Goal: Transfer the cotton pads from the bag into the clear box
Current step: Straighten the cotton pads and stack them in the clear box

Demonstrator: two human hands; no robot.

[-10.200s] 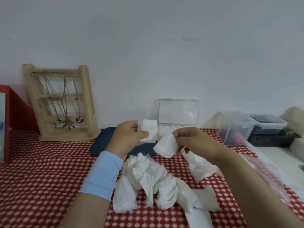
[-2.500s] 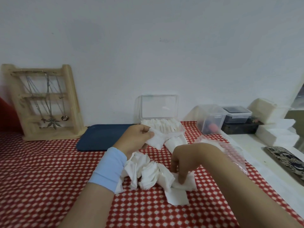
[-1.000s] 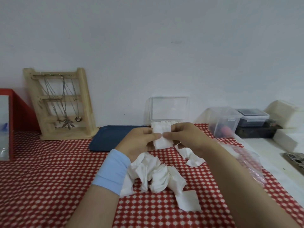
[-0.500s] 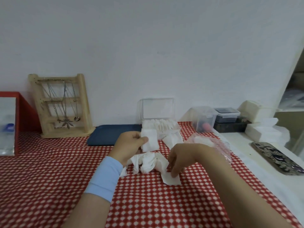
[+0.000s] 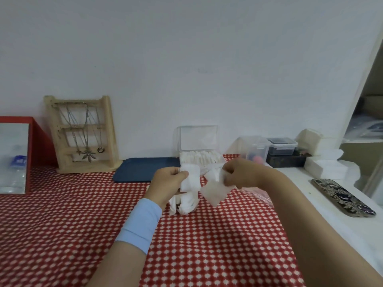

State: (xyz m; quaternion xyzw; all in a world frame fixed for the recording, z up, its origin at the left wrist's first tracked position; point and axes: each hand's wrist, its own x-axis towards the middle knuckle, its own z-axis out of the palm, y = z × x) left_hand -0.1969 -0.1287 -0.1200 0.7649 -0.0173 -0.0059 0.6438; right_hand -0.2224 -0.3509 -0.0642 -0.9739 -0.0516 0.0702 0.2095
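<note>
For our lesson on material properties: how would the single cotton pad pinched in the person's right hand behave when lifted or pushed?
Probably floppy: the cotton pad hangs bent from the right hand pinching one edge. Likely very light: a fingertip pinch carries it. Pushed, it would probably crumple rather than roll, like the rumpled pile on the tablecloth.

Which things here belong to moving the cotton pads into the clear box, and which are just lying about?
For the job: clear box, pad stack in the left hand, single pad pinched by the right hand, loose pad pile, plastic bag.

Lying about: jewellery stand, blue tray, lidded containers, phone, mirror.
</note>
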